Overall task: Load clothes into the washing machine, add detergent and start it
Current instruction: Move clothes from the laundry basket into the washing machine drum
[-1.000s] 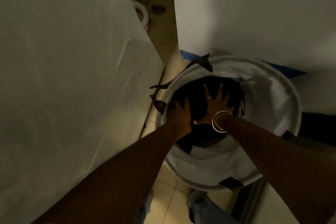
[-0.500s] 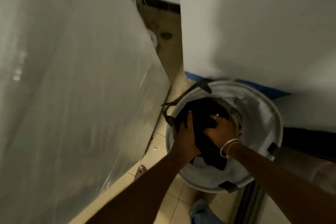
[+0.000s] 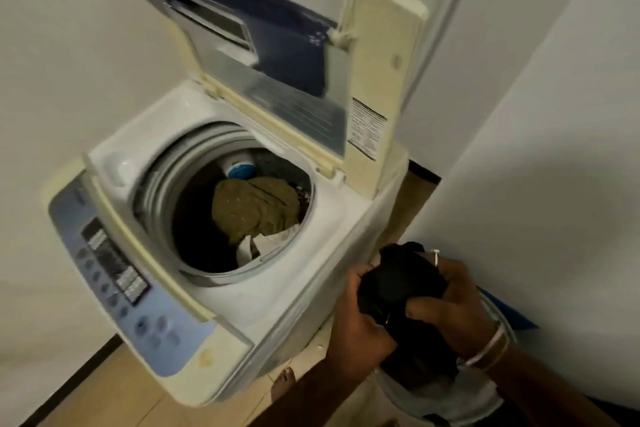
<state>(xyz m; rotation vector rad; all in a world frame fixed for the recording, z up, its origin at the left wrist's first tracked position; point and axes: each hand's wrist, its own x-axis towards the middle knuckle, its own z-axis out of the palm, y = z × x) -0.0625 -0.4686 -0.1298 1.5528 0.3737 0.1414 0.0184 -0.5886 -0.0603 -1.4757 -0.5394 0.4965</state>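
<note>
A second ago both hands were down in the white laundry basket [image 3: 485,402], fingers spread flat on a heap of dark cloth, and the camera looked straight into it. Now the view has swung up to the washing machine [image 3: 304,288], and the black clothes [image 3: 401,284] have come out of the basket. They are a bunched bundle held between both hands at the lower right, above the basket's rim and just beside the machine's right front corner, not yet over the drum [image 3: 166,184]. The left grip [image 3: 360,319] is curled under and round the bundle's left side. The right grip [image 3: 457,305] is curled over its right side, with the thumb pressing into the cloth. A ring [image 3: 435,257] shows on a right finger and a bangle [image 3: 486,350] on that wrist.

The machine's lid [image 3: 277,73] stands raised and folded at the back, so the drum's mouth is open. Inside lie an olive garment [image 3: 256,208], a pale cloth [image 3: 256,246] under its near edge, and a blue and white part [image 3: 239,166] at the far wall. The machine's white top rim lies between the bundle and the drum mouth. The control panel [image 3: 114,270] runs along the front edge. A bare foot [image 3: 284,388] rests on the tiled floor [image 3: 104,392] by the machine's base. A white wall [image 3: 554,149] stands close on the right, and a grey hose [image 3: 446,3] runs up behind the lid.
</note>
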